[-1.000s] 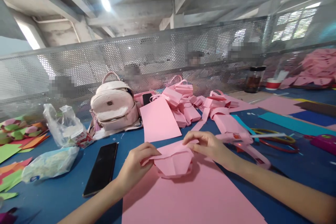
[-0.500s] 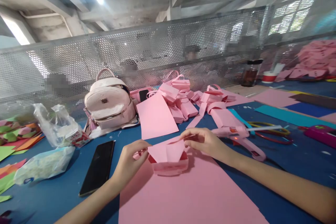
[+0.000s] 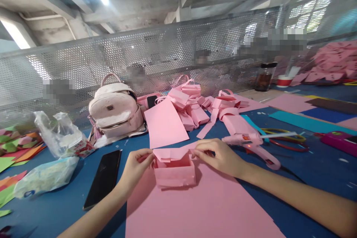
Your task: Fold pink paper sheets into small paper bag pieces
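Note:
A small pink paper box (image 3: 175, 177) with a flap at its top stands on a large sheet of pink paper (image 3: 200, 212). The flap is raised, so the hollow inside shows. At the box's upper left corner my left hand (image 3: 138, 165) pinches the paper between thumb and fingers. My right hand (image 3: 216, 156) pinches the upper right corner in the same way. Just beyond my right hand lies a pink hot glue gun (image 3: 252, 143) with a glue stick in its rear end. Its nozzle points toward that hand.
Behind the box are a pink sheet (image 3: 166, 122) and a heap of folded pink paper bags (image 3: 192, 106). A backpack (image 3: 113, 109), a phone (image 3: 102, 178) and plastic bags (image 3: 46, 176) lie to the left. Scissors (image 3: 287, 139) lie behind the glue gun. A perforated metal screen (image 3: 167, 55) borders the table.
The flap has been lifted back from the front of the box, uncovering its opening. The box has shifted slightly left, and both hands still grip its upper corners.

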The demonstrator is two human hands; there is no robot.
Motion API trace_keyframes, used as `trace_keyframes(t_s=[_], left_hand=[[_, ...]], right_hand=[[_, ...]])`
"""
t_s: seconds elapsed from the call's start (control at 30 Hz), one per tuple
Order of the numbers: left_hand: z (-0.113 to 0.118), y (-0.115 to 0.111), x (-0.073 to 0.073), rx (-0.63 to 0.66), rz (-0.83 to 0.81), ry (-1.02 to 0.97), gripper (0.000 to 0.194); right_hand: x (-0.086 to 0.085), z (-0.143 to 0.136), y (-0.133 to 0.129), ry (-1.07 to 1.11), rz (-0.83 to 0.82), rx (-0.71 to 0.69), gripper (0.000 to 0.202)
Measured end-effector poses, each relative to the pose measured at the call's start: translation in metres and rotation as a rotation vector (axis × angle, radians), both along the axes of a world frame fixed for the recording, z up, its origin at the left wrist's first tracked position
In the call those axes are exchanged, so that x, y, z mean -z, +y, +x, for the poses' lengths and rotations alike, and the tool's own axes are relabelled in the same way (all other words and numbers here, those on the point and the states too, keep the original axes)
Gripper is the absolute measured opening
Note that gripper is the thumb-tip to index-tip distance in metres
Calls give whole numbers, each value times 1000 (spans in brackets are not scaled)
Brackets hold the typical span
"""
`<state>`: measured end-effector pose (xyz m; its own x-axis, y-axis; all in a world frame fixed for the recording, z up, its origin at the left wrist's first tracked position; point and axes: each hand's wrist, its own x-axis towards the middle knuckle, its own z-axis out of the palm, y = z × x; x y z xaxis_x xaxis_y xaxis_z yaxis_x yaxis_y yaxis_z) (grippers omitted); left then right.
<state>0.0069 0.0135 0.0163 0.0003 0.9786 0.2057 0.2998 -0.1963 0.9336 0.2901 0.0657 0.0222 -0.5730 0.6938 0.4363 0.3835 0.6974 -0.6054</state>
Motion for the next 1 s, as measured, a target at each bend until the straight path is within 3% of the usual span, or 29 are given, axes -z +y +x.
trace_keyframes(t_s=[0.33,0.53,0.77,1.0], left_hand=[[5,0,2,-8,-113,-68,17],[6,-1,2,-1,-130,-92,16],[11,-5,5,21,-155,-134,18],[13,-9,6,32,-170,-183,21]], right_hand=[[-7,-1,-10,-14,39,-127,28],[-9,-2,-14,55,-86,-255,39],[0,-11,-14,230,-318,-77,20],[13,-16,-4,333,-470,54,20]])
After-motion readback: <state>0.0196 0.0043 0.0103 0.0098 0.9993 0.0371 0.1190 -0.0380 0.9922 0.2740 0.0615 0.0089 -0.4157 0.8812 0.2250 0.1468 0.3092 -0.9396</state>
